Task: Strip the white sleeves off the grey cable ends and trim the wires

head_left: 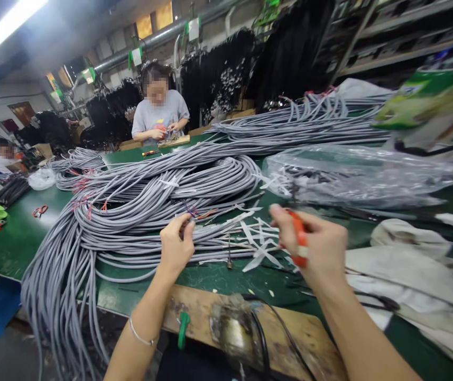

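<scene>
My left hand [176,243] is closed in a pinch over the cable bundle, with thin dark wires [187,208] poking up at its fingertips. Most of what it grips is hidden by the fingers. Orange-handled scissors [299,243] are in my right hand [319,246], which is blurred by motion; the blades cannot be made out. Long grey cables [131,211] lie in thick loops across the green table [139,286], and many hang over its front edge. White strips [260,246] are scattered between my hands, beside the cable ends.
Close to me is a stained wooden board [289,333] with a round glassy lump [234,328] and a black cord. A clear plastic bag [369,174] and pale cloth [404,264] lie to the right. More scissors [39,211] rest at left. A co-worker [160,108] sits across the table.
</scene>
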Demonstrator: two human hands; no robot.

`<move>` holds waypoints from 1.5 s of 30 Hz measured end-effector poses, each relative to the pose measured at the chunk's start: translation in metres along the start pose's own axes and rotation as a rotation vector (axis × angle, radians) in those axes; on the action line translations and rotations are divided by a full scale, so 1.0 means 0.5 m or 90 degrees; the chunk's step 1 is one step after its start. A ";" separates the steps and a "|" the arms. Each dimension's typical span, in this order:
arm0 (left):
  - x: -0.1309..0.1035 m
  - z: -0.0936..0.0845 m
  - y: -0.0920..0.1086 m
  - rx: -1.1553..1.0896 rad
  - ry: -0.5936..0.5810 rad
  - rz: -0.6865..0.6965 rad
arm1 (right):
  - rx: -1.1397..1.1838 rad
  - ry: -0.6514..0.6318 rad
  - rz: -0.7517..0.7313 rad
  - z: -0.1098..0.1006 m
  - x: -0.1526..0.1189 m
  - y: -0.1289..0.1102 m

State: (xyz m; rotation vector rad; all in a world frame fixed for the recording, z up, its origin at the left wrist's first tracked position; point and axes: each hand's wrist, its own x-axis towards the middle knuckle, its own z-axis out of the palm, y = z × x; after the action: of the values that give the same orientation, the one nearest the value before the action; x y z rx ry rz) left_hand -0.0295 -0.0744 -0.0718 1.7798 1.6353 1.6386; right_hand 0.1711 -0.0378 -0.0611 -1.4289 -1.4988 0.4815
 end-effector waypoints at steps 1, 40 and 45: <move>0.002 0.000 0.000 0.050 0.008 0.038 | -0.091 -0.005 0.024 0.002 0.008 0.010; 0.027 -0.009 -0.019 0.216 -0.138 0.062 | 0.105 -0.250 0.128 0.077 0.033 0.068; 0.042 -0.012 0.056 0.140 -0.187 0.177 | 0.340 -0.186 0.045 0.039 0.012 -0.001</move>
State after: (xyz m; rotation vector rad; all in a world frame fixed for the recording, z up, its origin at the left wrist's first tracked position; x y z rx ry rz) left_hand -0.0236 -0.0706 -0.0370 2.3201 1.5354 1.2494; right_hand 0.1557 -0.0262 -0.0674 -1.0182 -1.4014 1.0816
